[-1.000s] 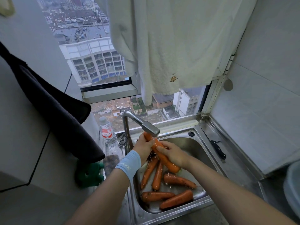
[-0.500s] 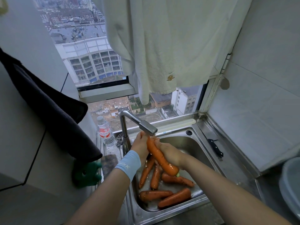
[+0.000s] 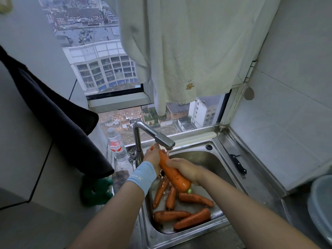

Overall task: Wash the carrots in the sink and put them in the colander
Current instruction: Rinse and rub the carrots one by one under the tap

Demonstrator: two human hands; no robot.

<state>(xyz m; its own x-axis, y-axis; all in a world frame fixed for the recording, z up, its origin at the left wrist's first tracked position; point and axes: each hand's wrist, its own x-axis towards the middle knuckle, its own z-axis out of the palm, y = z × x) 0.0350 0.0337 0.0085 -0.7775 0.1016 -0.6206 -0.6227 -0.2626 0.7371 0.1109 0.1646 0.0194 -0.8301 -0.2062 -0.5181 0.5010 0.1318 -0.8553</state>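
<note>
Far to the left of the left hand, a dark cloth [image 3: 53, 123] is hanging down the wall, and a green rubbery object [image 3: 98, 192] is sitting below its lower edge. Nearer the hand, a clear water bottle [image 3: 116, 147] with a red label is standing upright, and a metal drain strainer [image 3: 132, 154] is lying just beside it. The faucet [image 3: 154, 135] is rising just behind the left hand, its spout reaching out over the knuckles.

The left hand [image 3: 152, 156], with a pale blue wristband [image 3: 142, 176] below it, is curling round the thin end of a large carrot [image 3: 173, 174] right under the spout. The carrot is slanting down toward the person, wet and shining. The right hand [image 3: 183, 167] is wrapping its fingers over the carrot's middle from the right side, so both hands are grasping it above the sink [image 3: 179, 238].

Directly below the hands, five more carrots [image 3: 170, 215] are lying on the sink floor, some of them touching.

To the right of the right hand, a black-handled knife [image 3: 238, 163] is lying on the steel drainboard. Well beyond it, a grey round vessel [image 3: 321, 203] is showing at the frame edge; I cannot tell what kind it is. Above both hands, a white towel [image 3: 188, 51] is hanging across the window.
</note>
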